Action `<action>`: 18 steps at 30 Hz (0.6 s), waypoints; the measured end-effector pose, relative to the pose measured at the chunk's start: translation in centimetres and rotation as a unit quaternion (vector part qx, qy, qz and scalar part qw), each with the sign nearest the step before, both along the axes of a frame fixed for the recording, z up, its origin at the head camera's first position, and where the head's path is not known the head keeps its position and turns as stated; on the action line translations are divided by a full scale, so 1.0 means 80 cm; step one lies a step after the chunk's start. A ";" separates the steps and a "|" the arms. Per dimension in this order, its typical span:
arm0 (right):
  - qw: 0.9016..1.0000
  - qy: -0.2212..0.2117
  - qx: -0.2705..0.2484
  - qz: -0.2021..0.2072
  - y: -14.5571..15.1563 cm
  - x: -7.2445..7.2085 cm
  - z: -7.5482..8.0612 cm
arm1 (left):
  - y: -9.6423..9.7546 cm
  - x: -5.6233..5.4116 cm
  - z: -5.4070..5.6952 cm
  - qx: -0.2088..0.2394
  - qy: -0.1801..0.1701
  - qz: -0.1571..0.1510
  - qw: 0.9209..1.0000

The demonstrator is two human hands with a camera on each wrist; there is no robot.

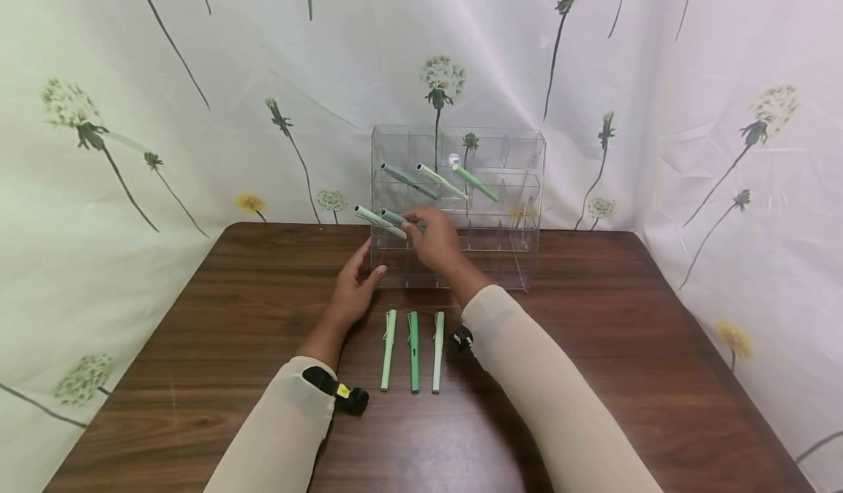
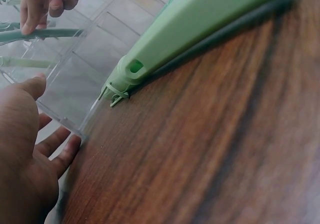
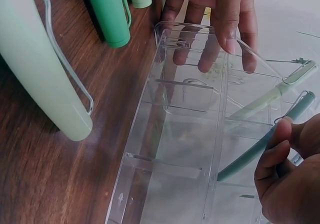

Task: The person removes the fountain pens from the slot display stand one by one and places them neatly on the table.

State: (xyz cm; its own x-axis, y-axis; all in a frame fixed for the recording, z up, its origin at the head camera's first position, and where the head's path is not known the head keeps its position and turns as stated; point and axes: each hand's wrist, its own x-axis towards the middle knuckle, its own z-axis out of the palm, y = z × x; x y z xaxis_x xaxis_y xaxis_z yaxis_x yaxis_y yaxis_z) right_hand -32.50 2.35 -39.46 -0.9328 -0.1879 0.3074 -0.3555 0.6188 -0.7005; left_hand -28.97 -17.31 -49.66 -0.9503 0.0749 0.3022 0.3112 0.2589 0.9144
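Note:
A clear tiered pen rack (image 1: 523, 149) stands on the table. My right hand (image 1: 435, 241) pinches a grey-teal pen (image 1: 393, 217) between thumb and fingers; the pen slants in the rack's lower-left part, its lower end behind the clear plastic. Beside it leans a pale green pen (image 1: 378, 221). My left hand (image 1: 349, 295) touches the rack's lower left corner, fingers extended along the side and thumb at the front edge. Higher up, a grey-teal pen (image 1: 408, 181), a cream pen (image 1: 443, 181) and a green pen (image 1: 476, 183) lean in a row.
In front of the rack, a light green pen (image 1: 388, 350), a darker green pen (image 1: 413, 352) and a pale mint pen (image 1: 437, 352) lie side by side on the brown wooden table (image 1: 593, 376). A dandelion-print cloth (image 1: 316, 54) hangs behind and on both sides.

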 end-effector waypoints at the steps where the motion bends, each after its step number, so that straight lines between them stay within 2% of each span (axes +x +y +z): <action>1: 1.000 0.001 0.000 -0.001 -0.001 0.000 0.000 | 0.000 0.000 0.000 0.002 -0.001 0.000 1.000; 13: 0.999 0.028 -0.014 -0.015 -0.008 0.004 0.008 | -0.003 0.001 -0.001 0.008 -0.002 -0.003 1.000; 18: 0.998 0.051 -0.044 -0.018 -0.008 0.007 0.010 | -0.002 0.002 0.000 0.009 0.002 -0.007 1.000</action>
State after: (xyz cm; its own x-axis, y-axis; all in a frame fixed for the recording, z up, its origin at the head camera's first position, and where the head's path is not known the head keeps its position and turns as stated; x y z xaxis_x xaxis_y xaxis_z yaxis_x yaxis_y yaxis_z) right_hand -31.91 1.68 -38.64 -0.9012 -0.1236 0.4153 -0.4072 0.5693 -0.7142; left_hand -28.84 -17.48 -49.65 -0.9483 0.0816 0.3067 0.3174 0.2379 0.9180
